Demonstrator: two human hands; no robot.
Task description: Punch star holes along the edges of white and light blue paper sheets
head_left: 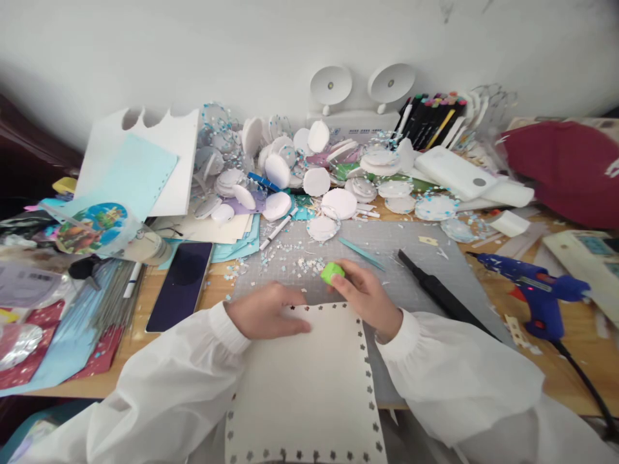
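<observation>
A cream sheet of paper (304, 386) lies in front of me, with small flower-shaped holes along its edges. My left hand (271, 312) rests at its upper left, thumb and fingers apart around the top edge. Just above the sheet's top right, my right hand (362, 293) grips a small green craft punch (333, 273) between thumb and fingers. The punch appears apart from the paper. Tiny punched pieces (309, 263) in white and pale blue are scattered on the grey cutting mat (387, 238) beyond my hands.
Right of the mat lie a black tool (435, 290) and a blue glue gun (536, 283) with its cord. A phone (181, 287) lies at left, near wire stems (116, 296). White paper discs (338, 203) and markers (430, 122) crowd the back. Blue tweezers (361, 253) lie on the mat.
</observation>
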